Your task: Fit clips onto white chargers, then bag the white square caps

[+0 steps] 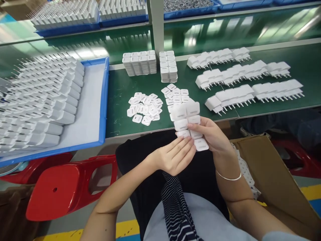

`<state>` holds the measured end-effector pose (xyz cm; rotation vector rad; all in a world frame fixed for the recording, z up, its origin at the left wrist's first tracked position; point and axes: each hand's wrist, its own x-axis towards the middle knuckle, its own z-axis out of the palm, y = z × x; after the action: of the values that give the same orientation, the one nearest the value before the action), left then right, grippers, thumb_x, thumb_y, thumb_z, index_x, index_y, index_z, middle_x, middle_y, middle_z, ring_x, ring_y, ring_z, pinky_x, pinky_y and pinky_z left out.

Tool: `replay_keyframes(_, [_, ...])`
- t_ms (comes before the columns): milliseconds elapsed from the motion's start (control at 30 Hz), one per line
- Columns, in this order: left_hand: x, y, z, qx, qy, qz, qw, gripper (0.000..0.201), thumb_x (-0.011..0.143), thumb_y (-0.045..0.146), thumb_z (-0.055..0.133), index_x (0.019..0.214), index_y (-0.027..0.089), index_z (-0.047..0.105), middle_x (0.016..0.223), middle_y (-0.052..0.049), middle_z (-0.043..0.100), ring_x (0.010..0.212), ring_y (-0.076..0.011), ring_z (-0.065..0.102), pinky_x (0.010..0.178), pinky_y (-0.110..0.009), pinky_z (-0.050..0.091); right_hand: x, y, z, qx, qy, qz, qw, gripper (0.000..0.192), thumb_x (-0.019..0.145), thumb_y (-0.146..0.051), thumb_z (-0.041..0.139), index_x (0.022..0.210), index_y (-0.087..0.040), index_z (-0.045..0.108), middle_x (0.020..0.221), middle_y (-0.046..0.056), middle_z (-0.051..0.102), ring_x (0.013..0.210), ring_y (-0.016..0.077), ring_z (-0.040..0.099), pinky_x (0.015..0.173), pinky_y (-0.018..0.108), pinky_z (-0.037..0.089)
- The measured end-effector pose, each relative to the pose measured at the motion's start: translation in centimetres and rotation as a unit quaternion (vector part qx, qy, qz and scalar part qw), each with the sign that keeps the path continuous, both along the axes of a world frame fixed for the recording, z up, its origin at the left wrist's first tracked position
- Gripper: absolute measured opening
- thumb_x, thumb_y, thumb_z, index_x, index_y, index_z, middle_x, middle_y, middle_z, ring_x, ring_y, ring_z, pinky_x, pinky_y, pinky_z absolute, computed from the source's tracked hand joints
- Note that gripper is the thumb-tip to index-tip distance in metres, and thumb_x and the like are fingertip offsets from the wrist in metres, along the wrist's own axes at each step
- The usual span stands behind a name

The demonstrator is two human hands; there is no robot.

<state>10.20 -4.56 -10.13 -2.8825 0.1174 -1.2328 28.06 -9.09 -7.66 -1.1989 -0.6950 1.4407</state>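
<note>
A two-column panel of white rounded-square cover plates (181, 125) with small printed marks is held above my lap at the table edge. My right hand (213, 135) grips its right side, thumb across the front. At the lower end, the closed fingers of my left hand (175, 155) press on the bottom plates; its thumb is mostly hidden. The panel's upper end is blurred. Behind it lie more white plates (172, 90), partly covered by the panel. To the left is a loose heap of single plates (145, 108) on the green table (117, 110).
Stacked plate blocks (139, 63) and a smaller stack (168, 67) stand farther back. Rows of white plug adapters (233, 95) lie at right. A blue-rimmed tray (103, 107) of white housings is at left. Below are a red stool (54, 194) and a cardboard box (271, 174).
</note>
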Motion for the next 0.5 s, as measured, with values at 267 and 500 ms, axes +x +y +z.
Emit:
replay_keyframes(267, [-2.0, -0.7, 1.7, -0.152, -0.018, 0.058, 0.986, 0.047, 0.087, 0.037, 0.068, 0.123, 0.009, 0.059, 0.118, -0.016, 0.071, 0.124, -0.0273, 0.06, 0.104, -0.043, 0.055, -2.5, -1.2, -1.9, 0.034, -0.068, -0.021, 0.997, 0.026, 0.075, -0.042, 0.079, 0.083, -0.018, 0.075, 0.082, 0.003, 0.075, 0.073, 0.018, 0.067, 0.065, 0.028, 0.053])
replay_keyframes(500, [-2.9, 0.8, 3.7, -0.423, 0.047, 0.172, 0.888, 0.039, 0.092, 0.024, 0.061, 0.131, 0.022, 0.058, 0.127, -0.008, 0.067, 0.117, -0.0205, 0.063, 0.102, -0.037, 0.053, -3.5, -2.3, -2.0, 0.058, -0.098, 0.06, 0.992, 0.027, 0.08, -0.041, 0.076, 0.096, -0.019, 0.074, 0.086, 0.004, 0.074, 0.075, 0.0189, 0.068, 0.064, 0.028, 0.055])
